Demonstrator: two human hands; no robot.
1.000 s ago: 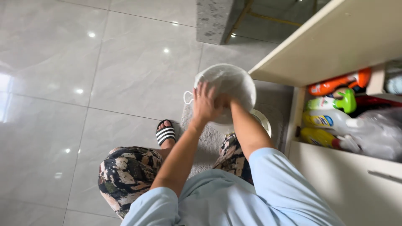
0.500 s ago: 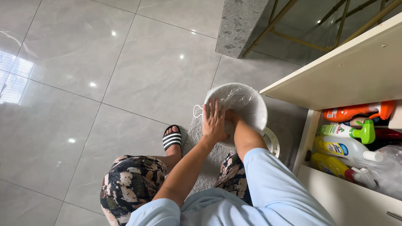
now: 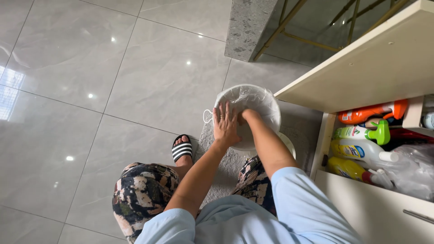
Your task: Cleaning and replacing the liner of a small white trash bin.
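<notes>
- Under the spread fingers [image 3: 224,110] of the left hand [image 3: 225,128] sits a small white bin [image 3: 271,118], its near rim pressed by the flat, open palm.
- Down inside the bin's clear plastic liner [image 3: 251,97] goes the right hand [image 3: 244,116]; its fingers are hidden, so I cannot tell their grip.
- Right of both hands, cleaning bottles [image 3: 361,135] fill an open cupboard [image 3: 361,72].

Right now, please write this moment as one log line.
left hand: flat on bin liner | right hand: inside white bin | cabinet: open

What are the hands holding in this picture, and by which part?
The left hand presses the lined bin's near rim; the right hand reaches inside, its grip hidden.
</notes>
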